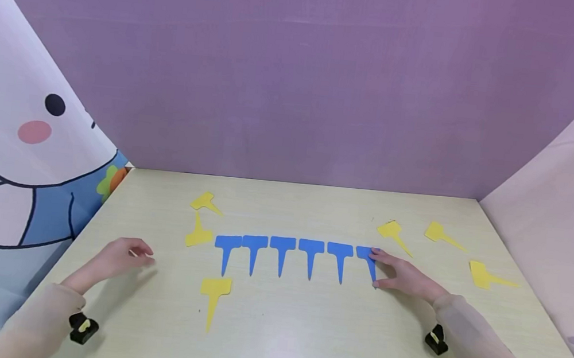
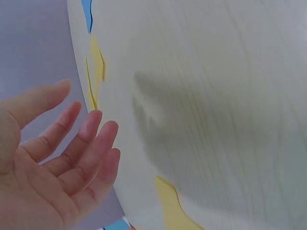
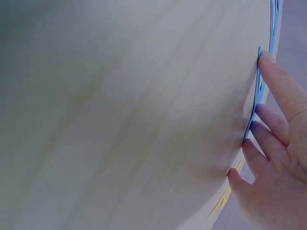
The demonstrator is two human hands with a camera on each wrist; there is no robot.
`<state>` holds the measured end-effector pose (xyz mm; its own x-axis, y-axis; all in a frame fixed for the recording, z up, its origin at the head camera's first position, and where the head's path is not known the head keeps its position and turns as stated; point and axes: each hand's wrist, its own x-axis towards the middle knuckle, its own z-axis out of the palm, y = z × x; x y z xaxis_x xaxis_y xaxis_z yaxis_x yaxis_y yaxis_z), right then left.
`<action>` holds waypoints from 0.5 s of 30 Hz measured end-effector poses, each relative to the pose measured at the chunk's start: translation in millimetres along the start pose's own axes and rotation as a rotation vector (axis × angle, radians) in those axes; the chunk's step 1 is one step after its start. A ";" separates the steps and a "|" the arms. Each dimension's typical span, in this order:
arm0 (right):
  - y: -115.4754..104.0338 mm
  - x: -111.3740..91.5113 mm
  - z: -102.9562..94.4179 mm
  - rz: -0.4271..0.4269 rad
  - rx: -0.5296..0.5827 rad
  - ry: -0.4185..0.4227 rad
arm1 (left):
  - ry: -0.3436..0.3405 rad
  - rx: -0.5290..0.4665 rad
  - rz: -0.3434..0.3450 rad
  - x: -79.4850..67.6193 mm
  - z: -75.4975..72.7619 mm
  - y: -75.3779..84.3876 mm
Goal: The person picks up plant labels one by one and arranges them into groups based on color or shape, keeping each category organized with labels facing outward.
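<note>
Several blue T-shaped plant labels [image 1: 283, 243] lie in a level row, stems toward me. My right hand [image 1: 404, 275] is at the right end of the row, its fingertips and thumb on the last blue label [image 1: 363, 252], whose stem slants a little. The right wrist view shows that label [image 3: 256, 86] edge-on under the spread fingers. My left hand [image 1: 121, 258] hovers over the table at the left, fingers loosely bent with nothing in them. Nearest to it are yellow T-shaped labels: one [image 1: 215, 287] below the row and one [image 1: 199, 237] at its left end.
Another yellow label [image 1: 204, 200] lies farther back on the left. At the right are more yellow labels: one [image 1: 391, 229] behind my right hand, one [image 1: 436, 232] beyond it, and one [image 1: 480, 275] near the right side of the pale wooden table [image 1: 293, 329]. A purple backdrop [image 1: 296, 87] stands behind.
</note>
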<state>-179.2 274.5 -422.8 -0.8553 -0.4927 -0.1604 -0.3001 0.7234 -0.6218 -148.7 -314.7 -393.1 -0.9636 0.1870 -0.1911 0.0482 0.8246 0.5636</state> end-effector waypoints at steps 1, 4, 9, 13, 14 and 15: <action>0.3 0.1 0.1 0.005 0.002 -0.001 | 0.007 0.001 0.003 -0.7 -1.5 -2.7; 1.0 0.1 0.2 0.016 0.004 -0.002 | 0.023 0.010 0.017 -2.3 -5.9 -10.4; 1.3 0.3 0.5 0.018 0.000 -0.002 | 0.030 0.023 0.000 -4.8 -13.3 -22.1; 1.1 0.4 0.7 0.009 0.003 0.000 | 0.033 0.064 -0.029 -5.5 -18.6 -32.4; 1.1 0.4 0.8 0.007 0.003 0.001 | 0.034 0.076 -0.033 -5.7 -19.7 -35.0; 1.2 0.4 0.8 0.005 0.004 0.002 | 0.037 0.083 -0.039 -5.7 -20.6 -37.5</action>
<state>-179.5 274.8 -424.2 -0.8578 -0.4879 -0.1617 -0.2942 0.7240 -0.6239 -150.4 -357.7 -396.6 -0.9742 0.1349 -0.1809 0.0305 0.8728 0.4871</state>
